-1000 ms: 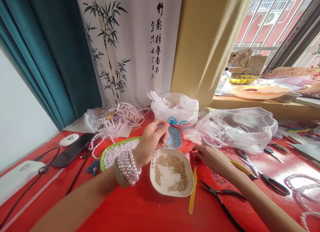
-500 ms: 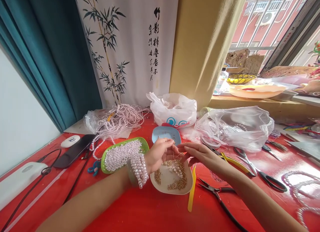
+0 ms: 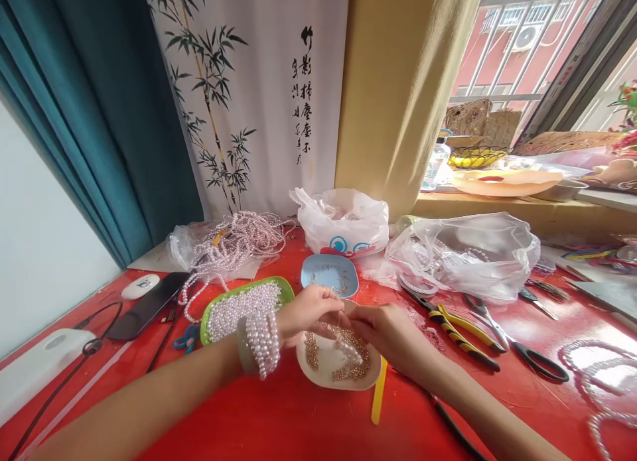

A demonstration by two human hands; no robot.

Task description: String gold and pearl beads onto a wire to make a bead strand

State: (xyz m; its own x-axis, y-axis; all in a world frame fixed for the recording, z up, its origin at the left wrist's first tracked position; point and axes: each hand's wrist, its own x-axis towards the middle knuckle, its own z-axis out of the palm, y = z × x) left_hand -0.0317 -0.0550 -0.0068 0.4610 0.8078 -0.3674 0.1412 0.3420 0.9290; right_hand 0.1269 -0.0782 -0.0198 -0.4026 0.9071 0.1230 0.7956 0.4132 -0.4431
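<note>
While both hands meet over the white dish (image 3: 318, 371) of gold beads (image 3: 354, 365), the left hand (image 3: 308, 310) pinches a pearl strand (image 3: 343, 341) (wrist wrapped in pearls) and the right hand (image 3: 385, 331) pinches its end; threading seems underway, needing steady fingertip alignment next.

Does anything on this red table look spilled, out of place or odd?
Nothing spilled. The gold beads sit inside the white dish under both hands. One oddity: pearl strands trail off their pile toward the green tray. Pliers and scissors lie loose at the right.
</note>
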